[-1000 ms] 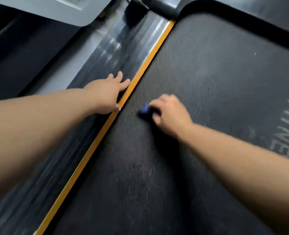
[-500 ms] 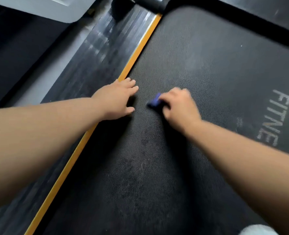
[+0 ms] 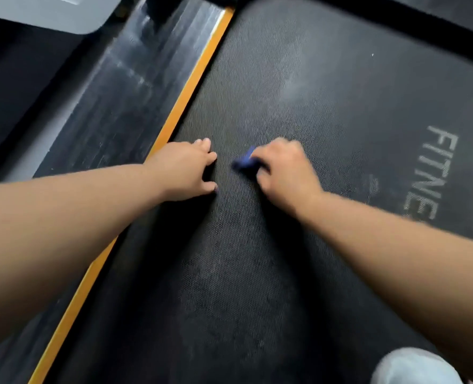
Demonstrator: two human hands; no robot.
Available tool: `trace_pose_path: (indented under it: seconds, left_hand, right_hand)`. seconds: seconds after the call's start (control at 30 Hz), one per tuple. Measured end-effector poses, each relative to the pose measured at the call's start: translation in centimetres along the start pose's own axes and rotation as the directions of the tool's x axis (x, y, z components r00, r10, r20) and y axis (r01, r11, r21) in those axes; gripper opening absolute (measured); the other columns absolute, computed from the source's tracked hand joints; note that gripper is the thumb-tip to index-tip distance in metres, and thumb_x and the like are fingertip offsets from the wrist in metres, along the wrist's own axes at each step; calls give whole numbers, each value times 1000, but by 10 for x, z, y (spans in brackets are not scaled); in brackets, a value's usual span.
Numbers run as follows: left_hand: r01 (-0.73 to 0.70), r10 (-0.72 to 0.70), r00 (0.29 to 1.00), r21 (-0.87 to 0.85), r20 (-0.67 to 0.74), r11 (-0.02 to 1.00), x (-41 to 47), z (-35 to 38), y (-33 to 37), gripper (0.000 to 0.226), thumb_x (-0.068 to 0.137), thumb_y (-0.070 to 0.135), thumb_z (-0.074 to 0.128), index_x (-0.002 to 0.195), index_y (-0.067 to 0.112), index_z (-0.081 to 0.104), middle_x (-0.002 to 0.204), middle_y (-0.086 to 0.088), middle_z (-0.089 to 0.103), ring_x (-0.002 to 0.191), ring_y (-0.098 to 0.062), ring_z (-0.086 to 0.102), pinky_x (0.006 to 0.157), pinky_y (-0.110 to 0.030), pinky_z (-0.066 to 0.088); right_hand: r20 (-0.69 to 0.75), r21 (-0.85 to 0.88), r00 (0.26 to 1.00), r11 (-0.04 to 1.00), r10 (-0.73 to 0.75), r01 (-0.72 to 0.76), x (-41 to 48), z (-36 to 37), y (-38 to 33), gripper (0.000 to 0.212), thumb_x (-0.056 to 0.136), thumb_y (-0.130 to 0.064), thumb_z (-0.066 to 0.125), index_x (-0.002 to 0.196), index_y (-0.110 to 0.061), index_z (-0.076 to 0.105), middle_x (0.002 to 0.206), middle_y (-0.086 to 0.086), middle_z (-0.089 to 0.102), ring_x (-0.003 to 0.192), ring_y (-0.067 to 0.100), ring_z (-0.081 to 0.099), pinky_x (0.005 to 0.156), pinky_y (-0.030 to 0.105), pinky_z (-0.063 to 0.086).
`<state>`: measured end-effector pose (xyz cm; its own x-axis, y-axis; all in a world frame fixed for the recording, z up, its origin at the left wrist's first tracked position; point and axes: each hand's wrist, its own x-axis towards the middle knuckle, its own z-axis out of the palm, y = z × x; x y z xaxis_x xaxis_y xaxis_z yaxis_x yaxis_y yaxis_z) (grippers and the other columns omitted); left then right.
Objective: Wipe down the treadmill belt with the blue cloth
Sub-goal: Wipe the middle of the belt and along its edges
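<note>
The dark textured treadmill belt (image 3: pixel 327 106) fills most of the view, with pale dusty smears and grey lettering at the right. My right hand (image 3: pixel 284 173) presses a small bunched blue cloth (image 3: pixel 245 162) onto the belt near its left side; most of the cloth is hidden under my fingers. My left hand (image 3: pixel 186 169) rests flat on the belt just left of the cloth, fingers spread, holding nothing, a small gap between the two hands.
An orange strip (image 3: pixel 191 76) runs along the belt's left edge, beside a shiny black side rail (image 3: pixel 124 87). A grey panel (image 3: pixel 49 12) sits at the top left. A light-coloured knee (image 3: pixel 413 367) shows at the bottom right.
My left hand has moved off the side rail and orange strip onto the belt. My right hand with the cloth has slid slightly right along the belt.
</note>
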<state>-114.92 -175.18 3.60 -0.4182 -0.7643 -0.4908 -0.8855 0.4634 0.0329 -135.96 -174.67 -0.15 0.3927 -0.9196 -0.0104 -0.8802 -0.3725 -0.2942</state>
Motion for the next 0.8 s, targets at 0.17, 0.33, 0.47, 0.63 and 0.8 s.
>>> trace_pose_path:
  seconds: [0.17, 0.33, 0.47, 0.63, 0.8]
  left_hand:
    - [42, -32, 995, -114, 90, 993, -10, 18, 7, 98, 85, 58, 56, 151, 8, 3, 158, -10, -14, 147, -22, -6, 118, -39, 17]
    - [82, -81, 997, -203, 17, 976, -10, 9, 8, 89, 84, 58, 57, 152, 20, 13, 160, -4, -7, 146, -23, 11, 114, -38, 26]
    - [63, -87, 994, -277, -73, 959, -3, 7, 28, 88, 80, 61, 61, 150, 30, 18, 160, 3, -2, 143, -24, 20, 110, -40, 29]
    - [-73, 56, 995, -204, -88, 976, 10, -3, 41, 98, 75, 60, 67, 151, 26, 16, 160, 3, -4, 147, -17, 6, 115, -40, 23]
    - [-91, 93, 996, -101, 11, 991, 31, -9, 40, 109, 69, 61, 71, 152, 25, 10, 160, -4, -9, 146, -27, 4, 116, -45, 21]
  right_hand:
    - [41, -107, 995, 990, 93, -89, -6, -13, 22, 23, 82, -16, 50, 97, -18, 67, 99, 12, 62, 94, 35, 55, 86, 39, 36]
    - [180, 118, 945, 960, -273, 255, -68, 7, -13, 28, 78, -25, 41, 90, -16, 65, 86, 6, 60, 75, 28, 53, 71, 35, 46]
    - [-48, -178, 987, 971, 153, -159, -21, -15, 56, 34, 81, -17, 42, 106, -20, 65, 109, 10, 60, 96, 35, 51, 85, 39, 37]
    - [-13, -143, 960, 949, 281, -280, -28, -11, 42, 31, 83, -15, 46, 109, -16, 62, 112, 13, 57, 104, 35, 50, 92, 40, 34]
    - [69, 65, 997, 997, -46, 41, -74, 14, -6, 32, 76, -24, 37, 89, -12, 64, 89, 12, 59, 78, 34, 54, 65, 43, 51]
